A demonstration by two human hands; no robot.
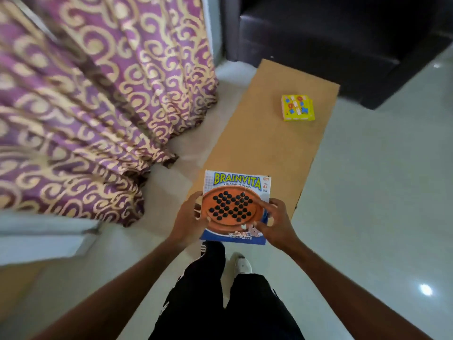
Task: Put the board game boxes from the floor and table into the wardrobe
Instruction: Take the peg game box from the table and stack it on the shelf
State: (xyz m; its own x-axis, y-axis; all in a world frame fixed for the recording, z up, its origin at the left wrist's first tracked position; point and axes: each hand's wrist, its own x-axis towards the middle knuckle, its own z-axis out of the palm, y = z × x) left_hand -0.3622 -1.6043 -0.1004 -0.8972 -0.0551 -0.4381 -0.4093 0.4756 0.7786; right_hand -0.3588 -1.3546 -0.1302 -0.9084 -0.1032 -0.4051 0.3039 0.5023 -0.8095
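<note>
I hold the Brainvita board game box (236,190) flat in front of me, above the near end of the low wooden table (264,143). My left hand (188,219) grips the box's left edge. My right hand (275,223) grips its right edge, with the fingers curled over the lid. A small yellow game box (297,107) lies on the table's far right part. The wardrobe is not in view.
A purple and gold patterned curtain (85,99) hangs on the left down to the pale tiled floor (380,192). A black sofa (343,40) stands behind the table. My legs and a white shoe (242,263) are below the box.
</note>
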